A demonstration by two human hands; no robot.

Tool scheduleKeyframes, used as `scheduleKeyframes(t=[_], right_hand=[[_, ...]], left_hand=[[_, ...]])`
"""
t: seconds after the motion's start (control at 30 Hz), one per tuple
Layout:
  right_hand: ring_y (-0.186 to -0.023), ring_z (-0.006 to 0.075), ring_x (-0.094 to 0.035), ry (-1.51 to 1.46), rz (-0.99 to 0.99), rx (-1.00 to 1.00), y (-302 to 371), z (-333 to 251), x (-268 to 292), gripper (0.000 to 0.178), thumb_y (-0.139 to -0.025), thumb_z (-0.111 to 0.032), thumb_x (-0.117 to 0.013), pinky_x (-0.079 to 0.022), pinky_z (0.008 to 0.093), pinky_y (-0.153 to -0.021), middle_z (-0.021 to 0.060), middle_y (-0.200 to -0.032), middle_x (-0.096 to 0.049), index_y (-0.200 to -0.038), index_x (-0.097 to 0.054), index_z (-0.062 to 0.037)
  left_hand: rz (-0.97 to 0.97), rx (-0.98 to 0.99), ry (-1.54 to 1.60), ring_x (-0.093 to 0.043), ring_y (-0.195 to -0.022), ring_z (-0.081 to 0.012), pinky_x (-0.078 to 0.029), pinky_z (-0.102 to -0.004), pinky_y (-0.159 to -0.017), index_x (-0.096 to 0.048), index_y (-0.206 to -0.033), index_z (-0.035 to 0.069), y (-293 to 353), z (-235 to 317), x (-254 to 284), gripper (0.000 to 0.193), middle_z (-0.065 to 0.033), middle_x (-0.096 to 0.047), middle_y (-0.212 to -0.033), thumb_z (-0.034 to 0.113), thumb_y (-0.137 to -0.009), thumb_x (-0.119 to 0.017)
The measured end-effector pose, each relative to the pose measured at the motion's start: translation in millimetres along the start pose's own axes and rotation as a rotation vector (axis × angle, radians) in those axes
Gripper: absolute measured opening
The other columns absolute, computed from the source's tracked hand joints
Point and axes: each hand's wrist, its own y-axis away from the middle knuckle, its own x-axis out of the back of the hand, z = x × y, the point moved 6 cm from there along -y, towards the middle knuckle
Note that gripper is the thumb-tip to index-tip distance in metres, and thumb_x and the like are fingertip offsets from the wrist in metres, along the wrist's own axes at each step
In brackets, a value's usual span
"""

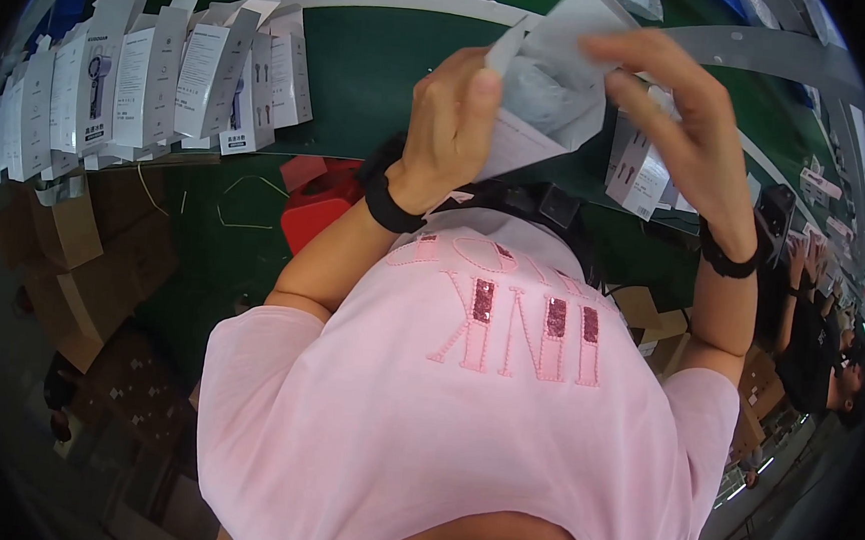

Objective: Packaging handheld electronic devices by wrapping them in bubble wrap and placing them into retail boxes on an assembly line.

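- The box [519, 154], white and with its flaps raised, is held up between the two hands, tilted, its open end toward the head camera.
- The left hand [448, 121] grips the box at its left side, thumb laid along the wall.
- The right hand [698, 128] is at the right of the box, fingers bent and apart near the top flap [582, 22]; they are blurred, so I cannot tell whether they pinch it.
- Inside the box sits a clear plastic wrap [533, 91]; its contents are too unclear to name.
- Behind and left of the box stretches the green table [366, 75].
- Well left of the box, a row of white boxes [149, 90] stands close together, several with flaps up.
- Just right of the box, beneath the right hand, are more printed boxes [639, 179].
- Below and left of the box is a red object [322, 207]; farther that way, brown cartons [70, 295].
- Far right of the box, a co-worker [814, 342] wears black.
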Motion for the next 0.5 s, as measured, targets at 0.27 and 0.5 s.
scheduleKeyframes(t=[0.27,0.5], right_hand=[[-0.09,0.0274,-0.067,0.324,0.199,-0.368,-12.8,179.6,-10.1,0.029,-0.09,-0.026,-0.066,-0.052,0.0351,-0.079,0.015,-0.095,-0.071,-0.102,-0.068,0.0001],[-0.09,0.0365,-0.066,0.356,0.184,-0.684,61.1,311.3,-161.7,0.044,-0.077,-0.026,-0.077,-0.053,0.0395,-0.08,0.0203,-0.093,-0.068,-0.108,-0.062,0.0018]], left_hand=[[0.306,0.297,-0.045,-0.038,-0.064,-0.0113,-0.031,-0.0339,-0.053,-0.043,-0.074,-0.001,15.5,-77.9,74.8,0.062,-0.0021,-0.044,-0.063,0.05,-0.104,-0.024],[0.281,0.342,-0.032,-0.033,-0.067,-0.0118,-0.032,-0.031,-0.058,-0.04,-0.076,0.001,34.8,-82.9,87.2,0.055,-0.0005,-0.039,-0.068,0.046,-0.105,-0.027]])
